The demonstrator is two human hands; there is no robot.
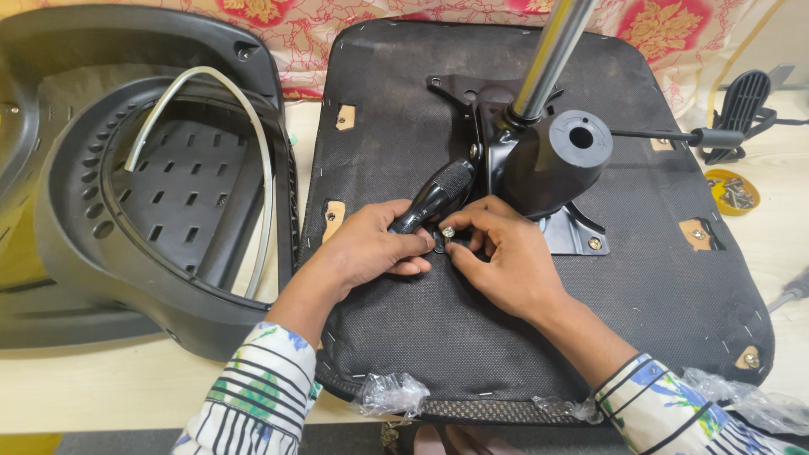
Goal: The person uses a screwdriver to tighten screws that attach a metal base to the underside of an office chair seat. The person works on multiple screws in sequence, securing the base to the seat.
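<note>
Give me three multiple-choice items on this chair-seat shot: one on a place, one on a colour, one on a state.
1. Where does the chair back shell lie?
A. left of the seat
B. on top of the seat
C. right of the seat

2. What colour is the small dish of screws?
A. yellow
B. blue
C. white

3. How is the bolt held?
A. loose on the table
B. pinched in the right hand's fingertips
C. lying in the dish

Answers:
1 A: the shell sits beside the upturned seat base, on its left.
2 A: the dish rim near the right edge is yellow.
3 B: the right hand pinches the bolt at the mechanism plate, while the left hand grips a black tool handle.
</note>
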